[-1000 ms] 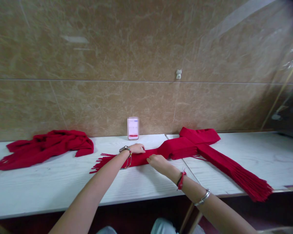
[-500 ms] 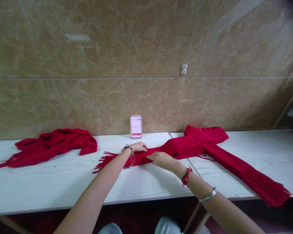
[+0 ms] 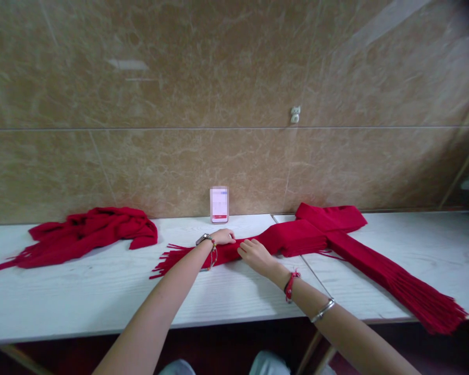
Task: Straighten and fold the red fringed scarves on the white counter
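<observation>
A red fringed scarf (image 3: 263, 238) lies lengthwise across the white table, its left end spread into tassels. At its far edge, my left hand (image 3: 222, 236) has its fingers curled in against the cloth, closed on the scarf. My right hand (image 3: 256, 256) rests on top of the same stretch, just right of the left one, with fingers slightly apart and knuckles bent; its thumb is partly hidden. To the right, the scarf meets a stack of folded red scarves (image 3: 303, 238), and I cannot tell where one ends.
A crumpled red scarf (image 3: 97, 234) lies at the left of the white table (image 3: 82, 297). A phone (image 3: 219, 204) leans on the tiled wall. Folded red fabric (image 3: 336, 217) sits at the back right; a fringed length (image 3: 391, 276) reaches past the front edge.
My right hand has shifted slightly and its fingers have spread from a pinch onto the scarf. My left hand stays at the far edge. The view has tilted a little.
</observation>
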Available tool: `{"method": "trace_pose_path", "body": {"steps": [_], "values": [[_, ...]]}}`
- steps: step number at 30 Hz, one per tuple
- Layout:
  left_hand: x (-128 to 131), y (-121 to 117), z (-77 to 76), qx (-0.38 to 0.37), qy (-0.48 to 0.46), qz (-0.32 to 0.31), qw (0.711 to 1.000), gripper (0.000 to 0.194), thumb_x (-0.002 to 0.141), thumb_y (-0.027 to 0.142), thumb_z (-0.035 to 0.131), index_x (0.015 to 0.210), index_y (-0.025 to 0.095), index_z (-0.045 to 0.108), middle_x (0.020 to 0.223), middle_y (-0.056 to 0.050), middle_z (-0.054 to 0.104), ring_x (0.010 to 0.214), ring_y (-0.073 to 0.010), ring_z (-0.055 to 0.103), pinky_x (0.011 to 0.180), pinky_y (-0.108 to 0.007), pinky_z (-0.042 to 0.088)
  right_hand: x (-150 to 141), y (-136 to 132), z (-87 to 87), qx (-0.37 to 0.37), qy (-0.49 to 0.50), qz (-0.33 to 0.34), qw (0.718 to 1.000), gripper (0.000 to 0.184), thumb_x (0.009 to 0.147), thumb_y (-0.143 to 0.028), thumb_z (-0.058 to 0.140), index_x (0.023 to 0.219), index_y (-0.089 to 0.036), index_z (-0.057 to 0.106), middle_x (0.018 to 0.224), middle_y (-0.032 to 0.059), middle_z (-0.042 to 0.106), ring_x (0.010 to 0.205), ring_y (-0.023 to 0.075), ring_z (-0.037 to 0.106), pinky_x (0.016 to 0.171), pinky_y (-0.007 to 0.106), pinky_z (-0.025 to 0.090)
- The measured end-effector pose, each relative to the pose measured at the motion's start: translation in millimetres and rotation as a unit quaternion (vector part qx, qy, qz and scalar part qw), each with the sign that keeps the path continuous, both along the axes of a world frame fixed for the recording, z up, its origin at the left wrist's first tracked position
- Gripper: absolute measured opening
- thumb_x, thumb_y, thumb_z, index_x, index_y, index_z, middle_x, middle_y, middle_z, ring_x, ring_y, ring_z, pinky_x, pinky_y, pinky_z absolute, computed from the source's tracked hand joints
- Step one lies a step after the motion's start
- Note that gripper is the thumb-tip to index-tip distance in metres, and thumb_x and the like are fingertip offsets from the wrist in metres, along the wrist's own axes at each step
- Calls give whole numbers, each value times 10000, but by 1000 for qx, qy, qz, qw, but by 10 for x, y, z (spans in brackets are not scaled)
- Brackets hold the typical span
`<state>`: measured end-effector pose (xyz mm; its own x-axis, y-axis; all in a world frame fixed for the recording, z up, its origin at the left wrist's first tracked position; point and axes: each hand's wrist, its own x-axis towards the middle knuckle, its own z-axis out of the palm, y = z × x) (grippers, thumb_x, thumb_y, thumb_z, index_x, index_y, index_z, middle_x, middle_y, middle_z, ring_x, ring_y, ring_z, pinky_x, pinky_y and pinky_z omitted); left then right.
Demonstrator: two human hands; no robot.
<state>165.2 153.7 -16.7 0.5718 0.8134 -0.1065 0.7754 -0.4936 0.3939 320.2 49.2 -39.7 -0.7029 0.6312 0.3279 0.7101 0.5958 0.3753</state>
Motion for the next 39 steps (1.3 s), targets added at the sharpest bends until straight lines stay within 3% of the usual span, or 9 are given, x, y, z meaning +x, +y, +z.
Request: {"method": "trace_pose_path", "body": {"steps": [8,14,18,22,25,28,33,36,39], "values": [[-55,9,38,-74,-80,19,994,184,663,152,548,805,110,658,736,-8,650,760,-163,555,680,-214,403,-109,-85,144,3,-25,-6,1000,211,871,-105,378,1008,-98,538,869,119,600,808,217,550,644,318,442],[-134,-21,192,-135,-169,46,975,238,755,251,513,951,148,603,811,-18,640,742,-140,575,643,-229,430,-63,-104,462,-56,8,-47,997,301,891,-125,308,1131,-126,490,933,142,602,799,210,596,639,299,463],[9,24,507,-168,-310,41,935,241,796,298,543,994,164,572,936,-43,622,810,-118,577,731,-235,430,129,-36,812,-74,120,-108,984,368,876,-119,302,1199,-164,470,949,124,617,796,197,613,678,289,470],[406,60,999,-208,-443,16,872,202,759,203,622,934,112,582,854,-59,622,746,-106,573,740,-248,430,523,31,1178,-45,257,-71,963,469,794,-39,301,1182,-162,534,1031,93,633,960,179,578,832,281,441],[850,34,1345,-193,-455,-30,869,235,770,127,587,1004,115,567,899,-60,626,769,-94,580,761,-239,427,946,33,1368,-9,345,-72,936,505,737,-37,323,1147,-175,582,1098,61,626,1011,173,561,889,289,423],[1370,-36,1514,-131,-389,-79,909,382,786,107,541,1164,125,486,1043,-93,606,899,-125,583,809,-253,424,1407,6,1366,6,416,-115,902,512,705,-39,349,1128,-175,602,1101,45,632,968,171,591,873,277,443],[2026,-245,1198,24,-177,-85,980,580,808,280,517,1326,125,309,1333,-165,391,1199,-237,410,963,-329,333,2037,-23,818,-70,449,-253,854,528,720,-30,351,1189,-168,549,1030,53,659,715,146,650,713,258,511],[2082,-410,809,19,-95,-100,990,756,687,428,632,1320,142,335,1404,-190,268,1255,-328,313,1002,-415,272,2234,-25,431,-59,360,-255,895,471,718,-33,404,1133,-156,589,1017,81,654,920,183,609,848,287,460],[1974,-567,527,101,77,-140,982,862,701,523,583,1385,178,189,1455,-179,121,1323,-330,128,1028,-482,178,2313,-8,253,-42,317,-232,919,518,728,-44,410,1225,-153,510,1157,115,576,1033,198,558,887,301,442]]}}
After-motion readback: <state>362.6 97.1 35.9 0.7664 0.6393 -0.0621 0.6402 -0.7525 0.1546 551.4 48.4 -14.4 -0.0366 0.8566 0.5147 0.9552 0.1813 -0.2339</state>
